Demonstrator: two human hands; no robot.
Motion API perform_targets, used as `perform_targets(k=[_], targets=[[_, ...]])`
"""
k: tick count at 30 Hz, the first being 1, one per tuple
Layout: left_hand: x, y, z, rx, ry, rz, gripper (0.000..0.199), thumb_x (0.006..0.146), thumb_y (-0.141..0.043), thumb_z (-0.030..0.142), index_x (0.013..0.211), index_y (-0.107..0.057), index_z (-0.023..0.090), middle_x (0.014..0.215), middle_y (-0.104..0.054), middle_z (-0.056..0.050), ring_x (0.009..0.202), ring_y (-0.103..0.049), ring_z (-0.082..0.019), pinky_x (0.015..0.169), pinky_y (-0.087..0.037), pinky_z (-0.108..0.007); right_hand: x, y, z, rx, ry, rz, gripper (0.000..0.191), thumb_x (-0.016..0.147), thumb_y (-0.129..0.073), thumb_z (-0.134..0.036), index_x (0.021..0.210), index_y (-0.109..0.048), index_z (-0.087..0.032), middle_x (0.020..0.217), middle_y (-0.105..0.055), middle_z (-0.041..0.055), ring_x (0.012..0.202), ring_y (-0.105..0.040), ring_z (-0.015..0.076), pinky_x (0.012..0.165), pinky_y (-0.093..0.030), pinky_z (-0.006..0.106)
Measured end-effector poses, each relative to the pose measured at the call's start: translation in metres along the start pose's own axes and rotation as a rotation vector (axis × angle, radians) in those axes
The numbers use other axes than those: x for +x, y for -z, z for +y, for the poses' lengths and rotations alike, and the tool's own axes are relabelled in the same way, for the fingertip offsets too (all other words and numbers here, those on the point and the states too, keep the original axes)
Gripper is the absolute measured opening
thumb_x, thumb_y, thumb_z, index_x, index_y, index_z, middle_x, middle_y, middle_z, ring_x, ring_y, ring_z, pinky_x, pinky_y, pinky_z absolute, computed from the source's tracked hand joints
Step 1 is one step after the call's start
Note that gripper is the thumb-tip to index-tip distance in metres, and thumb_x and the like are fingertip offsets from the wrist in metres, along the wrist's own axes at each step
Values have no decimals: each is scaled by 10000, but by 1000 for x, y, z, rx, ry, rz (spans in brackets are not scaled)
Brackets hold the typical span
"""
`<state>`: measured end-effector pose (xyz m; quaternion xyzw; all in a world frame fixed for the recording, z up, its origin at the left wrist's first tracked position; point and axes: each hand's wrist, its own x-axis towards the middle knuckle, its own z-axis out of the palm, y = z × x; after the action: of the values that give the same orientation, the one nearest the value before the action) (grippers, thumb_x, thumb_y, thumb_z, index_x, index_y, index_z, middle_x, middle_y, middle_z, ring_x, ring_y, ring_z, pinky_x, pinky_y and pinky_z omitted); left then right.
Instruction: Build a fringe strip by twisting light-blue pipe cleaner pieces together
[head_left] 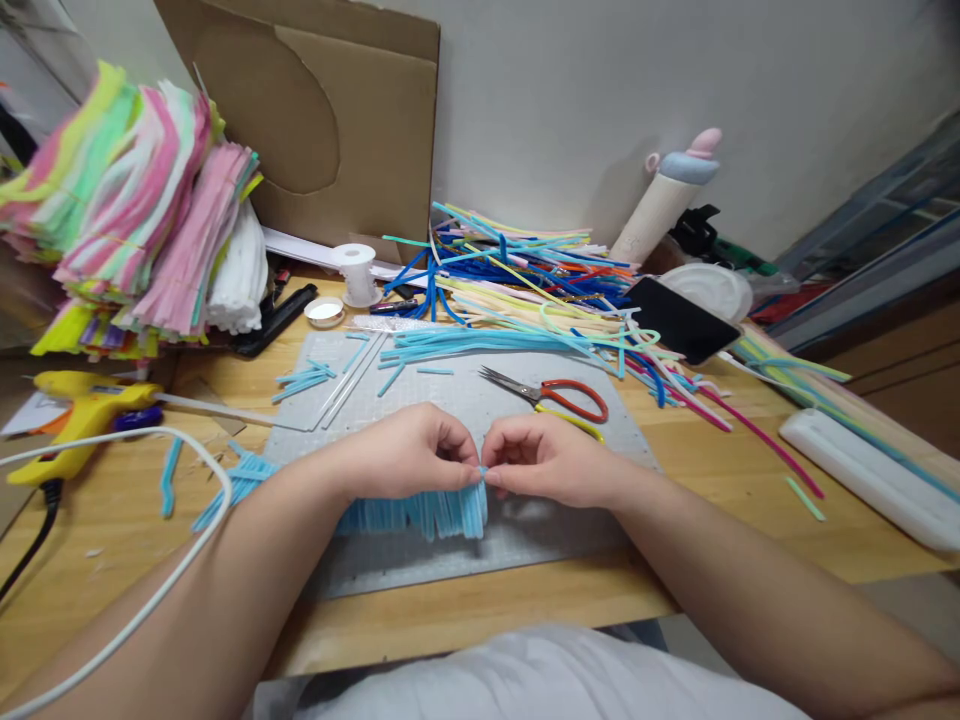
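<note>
A fringe of light blue pipe cleaners (424, 515) hangs side by side over the grey mat (540, 540), partly covered by my left forearm. My left hand (431, 455) is closed, thumb and fingers pinching the fringe's right end. My right hand (536, 460) meets it there, its thumb and fingertips pressed on the same blue end. How the strands are joined at the top is hidden by my fingers. Beyond my hands lie scissors (544, 392) with one red and one yellow handle, and a row of long blue pipe cleaners (480, 343).
Short cut blue pieces (304, 380) lie at the mat's left. A yellow glue gun (82, 410) and its white cable (217, 500) are at left. Bundled pipe cleaners (142, 200) stack behind it. A phone (682, 318), white spool (357, 275) and mixed pipe cleaners (517, 260) fill the back.
</note>
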<state>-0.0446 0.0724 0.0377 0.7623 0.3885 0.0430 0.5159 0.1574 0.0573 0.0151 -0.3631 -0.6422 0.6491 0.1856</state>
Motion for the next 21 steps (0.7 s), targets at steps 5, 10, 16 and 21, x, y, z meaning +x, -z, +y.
perform_targets(k=[5,10,16,21], targets=[[-1,2,0,-38,-8,-28,223,746,-561,344,729,-649,140,591,-505,44,540,-388,-72,493,-307,-173,-1,-1,0,-172,95,59,113,758,-621,-262,738,-591,-155,643,-563,-18,595,-501,98,568,-402,218],[-1,3,0,-84,-27,-57,200,750,-569,326,736,-652,144,602,-515,47,550,-400,-69,510,-315,-167,-1,1,-2,-389,268,73,88,790,-583,-217,729,-612,-160,657,-577,-9,609,-509,101,588,-404,216],[0,3,-4,-100,-31,-79,216,745,-578,349,736,-656,147,599,-521,50,544,-399,-71,516,-323,-171,-2,0,3,-555,449,74,100,822,-539,-208,767,-617,-179,702,-625,18,637,-546,117,606,-415,226],[2,2,-7,-134,-19,-102,210,743,-587,343,738,-652,143,602,-514,50,549,-393,-72,516,-322,-176,-3,0,4,-779,580,12,159,846,-464,-159,752,-589,-185,719,-601,41,662,-523,131,610,-389,242]])
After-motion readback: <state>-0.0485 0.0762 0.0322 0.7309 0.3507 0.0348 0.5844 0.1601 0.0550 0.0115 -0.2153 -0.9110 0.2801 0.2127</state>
